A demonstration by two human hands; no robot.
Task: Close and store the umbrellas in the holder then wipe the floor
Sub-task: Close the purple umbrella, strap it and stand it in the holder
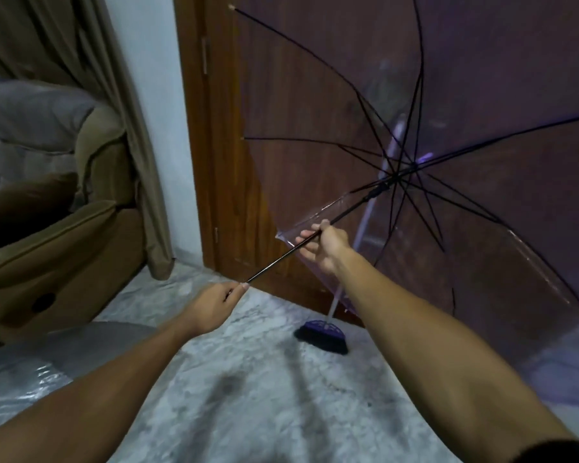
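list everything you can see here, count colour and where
clear plastic umbrella with black ribs and shaft: 1, transparent purplish canopy, open, right half of view, before the door
brown wooden door: 1, centre back
purple broom with pale handle: 1, head on floor, standing by the door behind the canopy
brown upholstered armchair: 1, left
brown curtain: 1, upper left
grey marbled floor: 1, bottom
left hand: 1, grips the shaft's near end
right hand: 1, grips the shaft farther up
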